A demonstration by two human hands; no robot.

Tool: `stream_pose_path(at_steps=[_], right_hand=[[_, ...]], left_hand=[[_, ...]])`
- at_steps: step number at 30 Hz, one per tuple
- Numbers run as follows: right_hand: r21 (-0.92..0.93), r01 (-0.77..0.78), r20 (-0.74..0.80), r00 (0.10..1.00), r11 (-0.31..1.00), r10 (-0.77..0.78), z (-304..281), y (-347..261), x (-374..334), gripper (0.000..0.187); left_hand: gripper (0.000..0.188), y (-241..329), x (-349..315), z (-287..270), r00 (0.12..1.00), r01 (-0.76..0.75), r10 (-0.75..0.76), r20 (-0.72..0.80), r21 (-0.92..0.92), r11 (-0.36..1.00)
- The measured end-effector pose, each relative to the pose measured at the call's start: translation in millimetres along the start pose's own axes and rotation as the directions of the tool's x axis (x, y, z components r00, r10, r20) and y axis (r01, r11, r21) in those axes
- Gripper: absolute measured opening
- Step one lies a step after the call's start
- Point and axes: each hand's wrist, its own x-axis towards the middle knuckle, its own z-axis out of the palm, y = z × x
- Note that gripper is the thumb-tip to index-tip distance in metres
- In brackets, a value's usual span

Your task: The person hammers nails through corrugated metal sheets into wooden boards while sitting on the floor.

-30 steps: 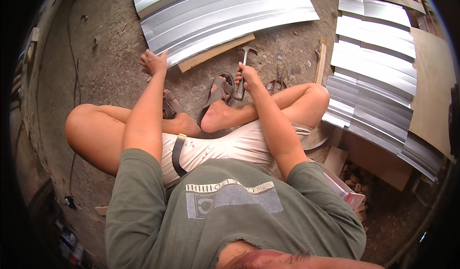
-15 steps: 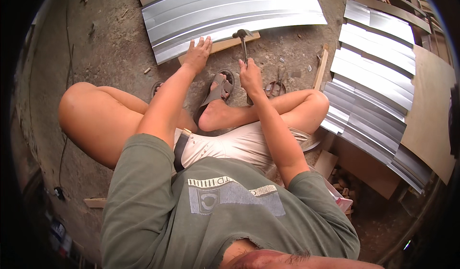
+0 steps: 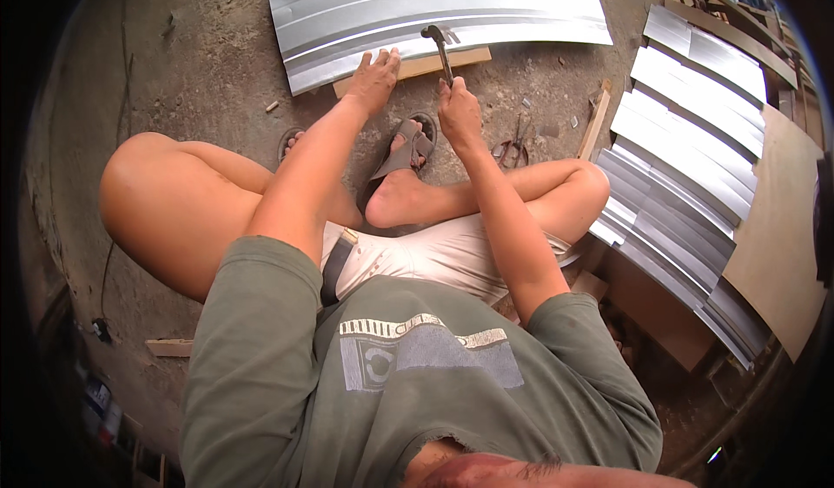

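A ribbed, silvery metal sheet (image 3: pixel 434 10) lies in front of me, its near edge over a pale wooden strip (image 3: pixel 426 65). My left hand (image 3: pixel 373 82) rests at this near edge beside the strip, fingers stretched out and holding nothing. A claw hammer (image 3: pixel 444 54) is in my right hand (image 3: pixel 460 116), which is wrapped round its handle. The hammer's head is over the sheet's near edge, just right of my left fingers; whether it touches the metal I cannot tell. The lower end of the handle is hidden.
Stacked metal sheets (image 3: pixel 686 132) lie at the right, beside a tan board (image 3: pixel 773 236). A wooden stick (image 3: pixel 595 122) and a pliers-like tool (image 3: pixel 514 151) lie near my right knee. My sandalled foot (image 3: pixel 404 154) is between my arms. A wood piece (image 3: pixel 169 347) lies at the left.
The whole view has shifted slightly, so the sheet appears higher and farther right. The hammer head has tilted, and the handle's lower end no longer shows. My left hand keeps its place on the edge.
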Motion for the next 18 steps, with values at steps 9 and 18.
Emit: stream_pose_path(at_steps=[9, 18], right_hand=[[-0.023, 0.014, -0.021, 1.0, 1.0, -0.015, -17, -14, 11, 0.032], [-0.138, -0.044, 0.049, 0.997, 0.99, 0.051, -17, 9, 16, 0.03]], left_hand=[[0.048, -7, -7, 6, 0.999, 0.032, -0.033, -0.034, -0.042, 0.999], [0.045, -1, 3, -4, 1.0, -0.011, 0.01, -0.026, -0.028, 1.0]])
